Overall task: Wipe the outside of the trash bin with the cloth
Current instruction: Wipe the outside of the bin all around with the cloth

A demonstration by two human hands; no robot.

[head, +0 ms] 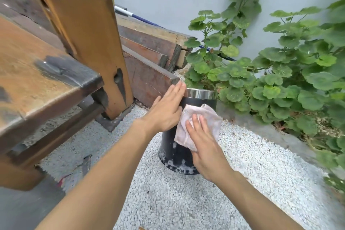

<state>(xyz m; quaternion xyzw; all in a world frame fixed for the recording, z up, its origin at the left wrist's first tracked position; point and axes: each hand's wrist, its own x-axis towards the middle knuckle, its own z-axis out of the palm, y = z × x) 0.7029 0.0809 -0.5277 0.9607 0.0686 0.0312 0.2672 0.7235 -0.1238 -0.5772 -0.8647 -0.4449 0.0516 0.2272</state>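
Observation:
A black trash bin (175, 157) with a shiny metal rim (202, 93) stands upright on white gravel. White stains mark its lower side. My left hand (166, 110) lies flat against the bin's upper left side, fingers straight and together. My right hand (204, 147) presses a pale pink cloth (207, 119) against the front of the bin, palm flat on the cloth's lower part. The cloth covers the bin's upper front.
A wooden bench (43, 84) and its thick post (89, 43) stand to the left. Stacked wooden planks (153, 50) lie behind the bin. Leafy green plants (280, 72) crowd the right side against a grey wall. White gravel (168, 198) covers the ground.

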